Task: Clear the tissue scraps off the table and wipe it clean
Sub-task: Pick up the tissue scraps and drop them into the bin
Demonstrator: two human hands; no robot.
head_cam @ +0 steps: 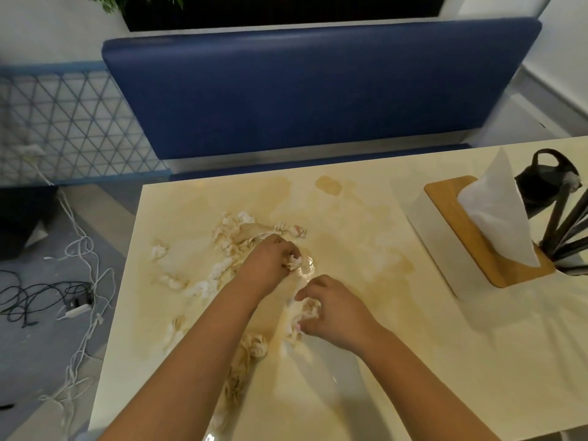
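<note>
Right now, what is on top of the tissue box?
The tissue box has a wooden lid, and one white tissue stands up out of it. The tissue hides the slot, and the lid hides whatever is inside the box.

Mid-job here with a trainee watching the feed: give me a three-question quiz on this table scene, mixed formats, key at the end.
1. True or false: the left hand holds a wad of tissue scraps.
2. Multiple choice: where does the tissue box stand on the table? A) far left corner B) right side, beside the black utensil holder C) under the right hand
3. Fill in: the tabletop around the scattered scraps shows wet, brownish ____.

Key: 1 true; 2 B; 3 stains (a patch lies near the far edge).
</note>
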